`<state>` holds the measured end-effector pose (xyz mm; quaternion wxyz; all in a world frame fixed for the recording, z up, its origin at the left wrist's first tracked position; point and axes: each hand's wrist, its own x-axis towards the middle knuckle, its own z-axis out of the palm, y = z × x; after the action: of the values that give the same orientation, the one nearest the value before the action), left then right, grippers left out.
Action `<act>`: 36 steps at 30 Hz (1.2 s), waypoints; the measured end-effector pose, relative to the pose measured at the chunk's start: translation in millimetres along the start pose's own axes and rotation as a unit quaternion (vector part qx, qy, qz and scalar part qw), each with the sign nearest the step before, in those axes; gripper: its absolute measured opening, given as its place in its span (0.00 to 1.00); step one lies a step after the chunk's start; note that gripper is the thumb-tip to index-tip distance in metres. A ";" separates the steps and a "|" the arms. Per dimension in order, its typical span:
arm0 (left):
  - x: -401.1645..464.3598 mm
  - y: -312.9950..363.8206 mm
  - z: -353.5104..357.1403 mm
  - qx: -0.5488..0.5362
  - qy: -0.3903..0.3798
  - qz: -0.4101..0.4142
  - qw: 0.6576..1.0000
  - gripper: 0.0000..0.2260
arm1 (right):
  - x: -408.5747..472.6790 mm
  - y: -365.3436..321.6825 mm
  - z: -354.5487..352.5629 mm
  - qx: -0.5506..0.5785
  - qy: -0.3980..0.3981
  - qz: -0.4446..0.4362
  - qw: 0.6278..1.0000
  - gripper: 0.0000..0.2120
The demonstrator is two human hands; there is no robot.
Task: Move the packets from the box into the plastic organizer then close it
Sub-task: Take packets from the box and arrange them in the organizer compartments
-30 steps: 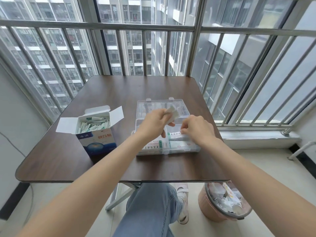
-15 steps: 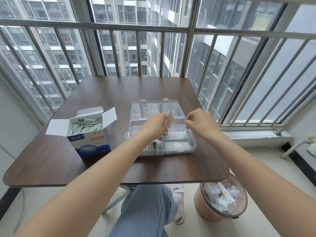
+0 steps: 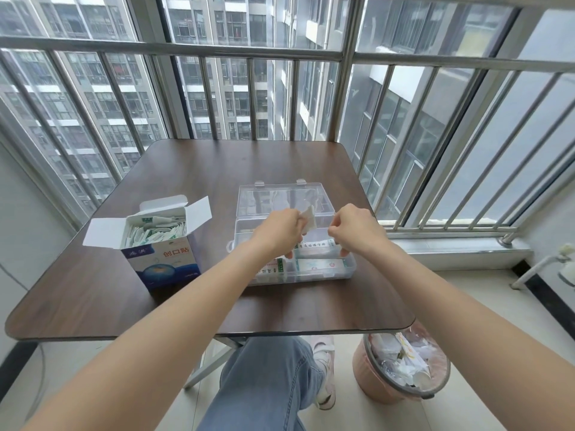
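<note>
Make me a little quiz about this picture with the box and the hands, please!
1. True or false: the clear lid of the plastic organizer is shut.
2. Which hand holds white packets above the organizer: A) left hand B) right hand?
3. Fill in: the open cardboard box on the table still has ___ inside.

Key: 1 false, the lid stands open. 2 A. 3 packets.
</note>
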<state>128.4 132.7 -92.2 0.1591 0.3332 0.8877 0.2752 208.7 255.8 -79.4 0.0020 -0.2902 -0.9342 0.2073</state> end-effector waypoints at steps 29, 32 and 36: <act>-7.1 3.1 -5.5 -0.045 0.098 0.051 0.993 0.07 | 7.5 16.9 -12.1 0.267 0.034 -0.079 0.960 0.05; -1.5 3.3 -0.3 0.013 0.090 0.027 0.995 0.08 | 12.0 18.7 -5.1 0.197 0.029 -0.084 0.976 0.05; 0.8 3.5 3.3 0.078 0.060 0.025 0.995 0.07 | 15.3 17.3 5.7 0.113 0.021 -0.087 0.990 0.06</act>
<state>131.2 136.6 -92.8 0.0721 0.3495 0.9058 0.2283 204.6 274.8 -93.1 0.0722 -0.2104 -0.9261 0.3046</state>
